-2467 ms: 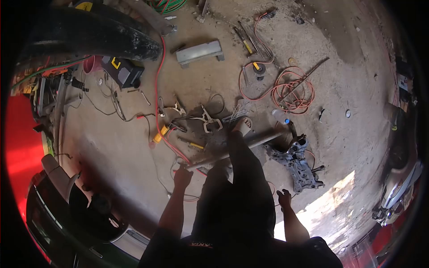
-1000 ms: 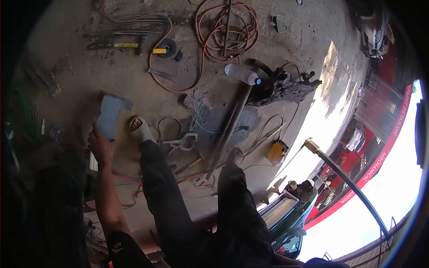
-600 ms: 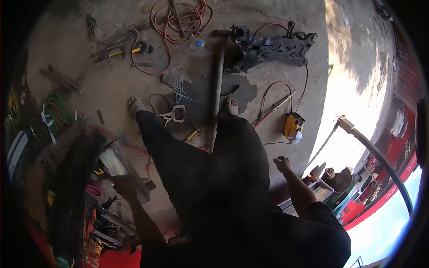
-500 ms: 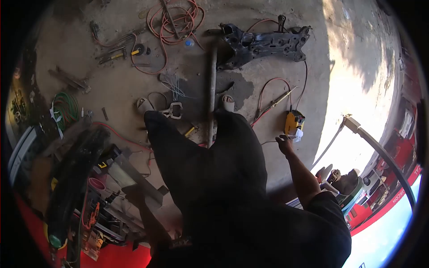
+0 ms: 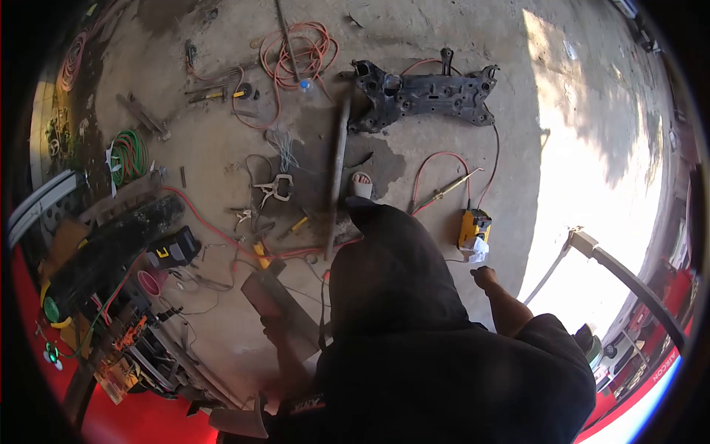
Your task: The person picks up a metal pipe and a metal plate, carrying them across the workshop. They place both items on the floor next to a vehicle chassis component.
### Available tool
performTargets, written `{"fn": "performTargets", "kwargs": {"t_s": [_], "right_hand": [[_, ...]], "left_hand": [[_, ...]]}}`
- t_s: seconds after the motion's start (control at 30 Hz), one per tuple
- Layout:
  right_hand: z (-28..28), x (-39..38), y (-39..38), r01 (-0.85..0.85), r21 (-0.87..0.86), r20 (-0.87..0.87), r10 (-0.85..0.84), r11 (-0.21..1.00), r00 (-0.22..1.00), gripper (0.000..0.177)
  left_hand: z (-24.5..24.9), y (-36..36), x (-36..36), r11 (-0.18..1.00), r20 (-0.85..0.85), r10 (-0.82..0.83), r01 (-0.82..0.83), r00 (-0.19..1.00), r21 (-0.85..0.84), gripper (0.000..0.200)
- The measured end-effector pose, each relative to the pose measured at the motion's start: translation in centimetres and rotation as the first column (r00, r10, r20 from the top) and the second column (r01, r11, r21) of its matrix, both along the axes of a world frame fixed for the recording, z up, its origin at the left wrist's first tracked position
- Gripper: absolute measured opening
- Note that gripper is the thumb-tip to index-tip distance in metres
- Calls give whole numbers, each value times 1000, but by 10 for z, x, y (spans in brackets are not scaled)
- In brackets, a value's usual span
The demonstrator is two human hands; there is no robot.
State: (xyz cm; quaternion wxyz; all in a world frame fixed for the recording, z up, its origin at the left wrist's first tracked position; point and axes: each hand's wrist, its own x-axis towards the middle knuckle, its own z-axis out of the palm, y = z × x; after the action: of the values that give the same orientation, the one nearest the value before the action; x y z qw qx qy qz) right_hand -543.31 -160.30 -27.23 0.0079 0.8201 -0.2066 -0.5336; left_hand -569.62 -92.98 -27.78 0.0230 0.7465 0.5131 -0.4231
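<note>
My left hand [image 5: 274, 330] grips the near edge of a long grey metal panel [image 5: 279, 300], held low beside my body. My right hand [image 5: 484, 278] hangs out to the right with its fingers curled, and nothing shows in it. Just above that hand, a yellow and black box [image 5: 473, 226] with white plastic [image 5: 478, 250] on it sits on the floor. A torch-like tool [image 5: 444, 192] with a red hose lies up and left of the box.
A dark metal frame [image 5: 429, 95] lies ahead, beside a long pipe [image 5: 339, 170]. Coiled orange hose [image 5: 299, 55], a clamp [image 5: 275, 189] and hand tools lie on the floor. At left are a black cylinder [image 5: 118, 248] and a black toolbox [image 5: 174, 248]. A metal arm [image 5: 629, 259] curves at right.
The panel has moved right with my left hand, away from the toolbox. My right hand has drawn lower and its fingers are more curled. One leg has shifted, uncovering tools, and the view has turned.
</note>
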Motion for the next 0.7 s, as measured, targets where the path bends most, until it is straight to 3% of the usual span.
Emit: {"fn": "performTargets", "kwargs": {"t_s": [0.03, 0.07, 0.13, 0.2, 0.33, 0.37, 0.53, 0.6, 0.7], "right_hand": [[-6, -6, -14, -25, 0, -3, 25, 1000, 1000, 49], [-13, -13, -30, -53, 0, -6, 53, 999, 999, 49], [-20, -20, -56, -128, 13, -2, 128, 992, 992, 48], [-21, -29, -82, -214, 37, 2, 214, 976, 977, 48], [21, -21, -95, -120, 34, 38, 119, 992, 992, 48], [15, -22, -110, -192, 40, 63, 189, 981, 980, 48], [1, 6, -137, -408, 75, 119, 398, 910, 910, 46], [-20, 19, -148, -437, 86, 122, 426, 895, 897, 46], [-36, 55, -161, -439, 96, 122, 427, 893, 896, 44]], "left_hand": [[-6, -18, -3, 1000, 29, -3, 2, 1000, 10, 98], [1, -41, 15, 994, 41, 103, -104, 994, 40, 105], [2, -73, 17, 998, 234, -10, -4, 972, 60, 101], [37, -113, 41, 984, 387, 161, -180, 908, 12, 89], [47, -176, -5, 969, 524, 219, -246, 823, -18, 88], [47, -188, -7, 966, 565, 220, -258, 795, -14, 85], [71, -248, -29, 940, 412, 312, -341, 856, -3, 83], [85, -271, -23, 927, 274, 357, -374, 893, 11, 90], [68, -299, -40, 917, 185, 388, -399, 903, 23, 98]]}}
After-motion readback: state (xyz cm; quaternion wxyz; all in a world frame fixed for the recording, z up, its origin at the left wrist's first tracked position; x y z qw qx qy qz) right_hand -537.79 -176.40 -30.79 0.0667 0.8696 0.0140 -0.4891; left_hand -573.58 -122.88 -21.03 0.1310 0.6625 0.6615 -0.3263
